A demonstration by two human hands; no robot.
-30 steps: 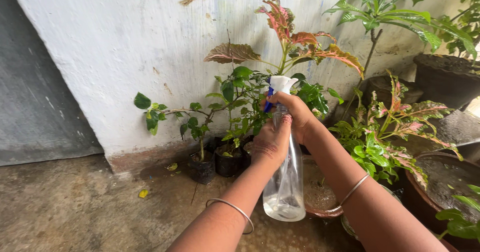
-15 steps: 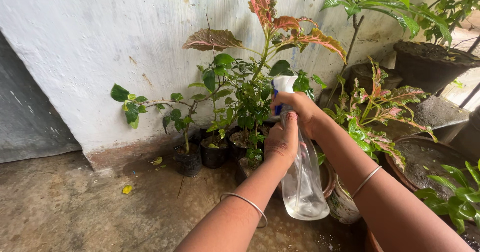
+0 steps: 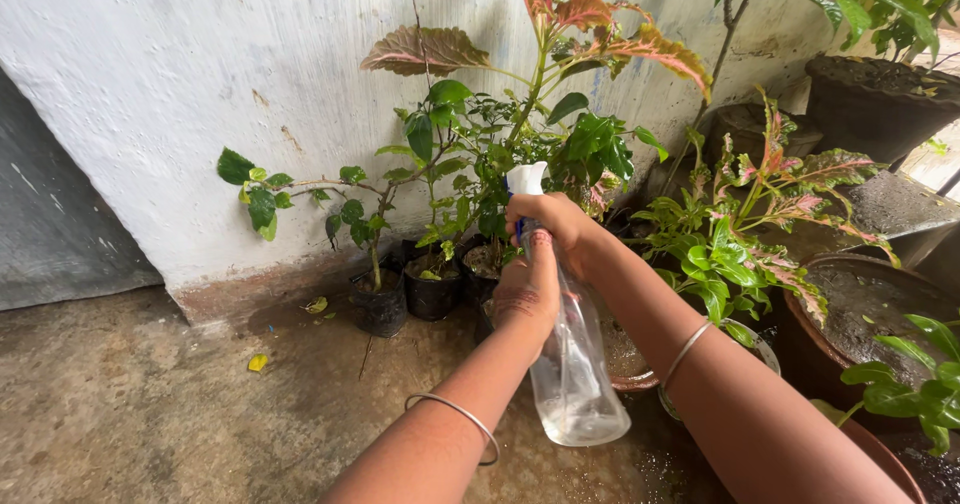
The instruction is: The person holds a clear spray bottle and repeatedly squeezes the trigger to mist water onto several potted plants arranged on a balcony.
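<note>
A clear plastic spray bottle (image 3: pixel 572 384) with a white and blue trigger head is held upright in front of me, a little water in its bottom. My right hand (image 3: pixel 556 222) wraps the neck and trigger at the top. My left hand (image 3: pixel 530 289) grips the bottle's upper body just below. The nozzle points toward small green plants in black pots (image 3: pixel 432 292) against the white wall (image 3: pixel 200 84). A silver bangle sits on each wrist.
A tall plant with pink and red leaves (image 3: pixel 560 34) rises behind the bottle. Variegated plants (image 3: pixel 760 214) and brown clay pots (image 3: pixel 870 324) crowd the right side. Wet concrete floor (image 3: pixel 150 414) lies to the left, with a few yellow fallen leaves (image 3: pixel 257 362).
The bottle and both hands have moved slightly left and down, and the view has shifted a little. The grip on the bottle is unchanged.
</note>
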